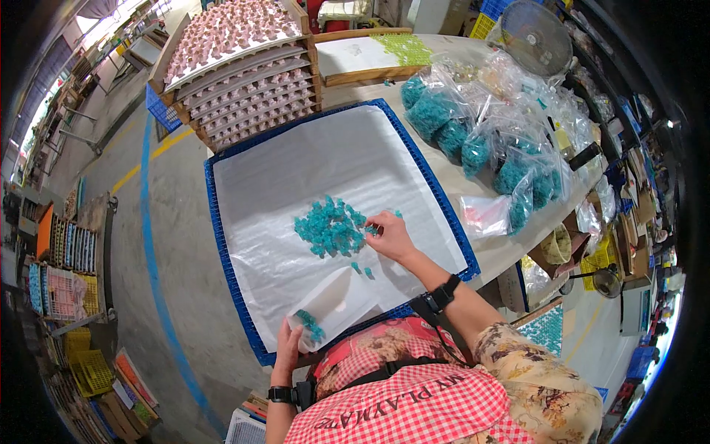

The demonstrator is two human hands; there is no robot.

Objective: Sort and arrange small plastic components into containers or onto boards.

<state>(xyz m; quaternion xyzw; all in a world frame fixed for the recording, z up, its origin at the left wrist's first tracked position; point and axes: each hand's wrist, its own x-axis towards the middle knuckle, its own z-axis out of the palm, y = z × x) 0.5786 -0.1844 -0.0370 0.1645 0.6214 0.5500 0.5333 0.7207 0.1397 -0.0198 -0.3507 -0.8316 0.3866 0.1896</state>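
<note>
On the white sheet (pixel 296 159) lies a loose pile of small teal pieces (pixel 329 228), too small to name by kind. At the pile's right edge, my right hand (pixel 392 235) has its fingertips pinched round one or more of these pieces. My left hand (pixel 287 342) grips a clear plastic bag (pixel 342 300) near the sheet's front edge. A few teal pieces (pixel 310 325) sit inside the bag, close to the left fingers. Between the pile and the bag, a couple of stray pieces (pixel 362 270) lie apart.
A blue tray (pixel 220 222) rims the sheet. Behind it stand stacked trays of pink pieces (pixel 237 81) and a wooden-edged board (pixel 370 58) with green pieces. Bags of teal pieces (pixel 473 140) crowd the table's right side, near a fan (pixel 536 37). Floor (pixel 122 251) lies left.
</note>
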